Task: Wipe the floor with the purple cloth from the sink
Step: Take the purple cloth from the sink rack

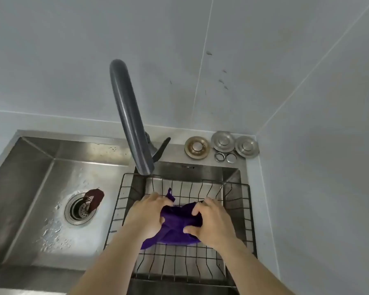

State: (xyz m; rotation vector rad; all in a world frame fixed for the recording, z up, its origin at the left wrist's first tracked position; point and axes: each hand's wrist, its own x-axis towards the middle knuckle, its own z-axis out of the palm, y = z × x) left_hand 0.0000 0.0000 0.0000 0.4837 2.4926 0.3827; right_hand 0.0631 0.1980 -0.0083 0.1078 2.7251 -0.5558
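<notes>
While the purple cloth (175,226) sits bunched in the wire basket (239,209), left hand (148,213) and right hand (211,222) clutch its opposite sides, equally near.

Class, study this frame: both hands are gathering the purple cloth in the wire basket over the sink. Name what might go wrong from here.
1. The purple cloth may snag on the wire basket as the left hand and right hand lift it.
2. The faucet spout hangs just beyond the hands; a quick lift might knock it.
3. If the cloth is wet, it may drip on the way to the floor.
</notes>
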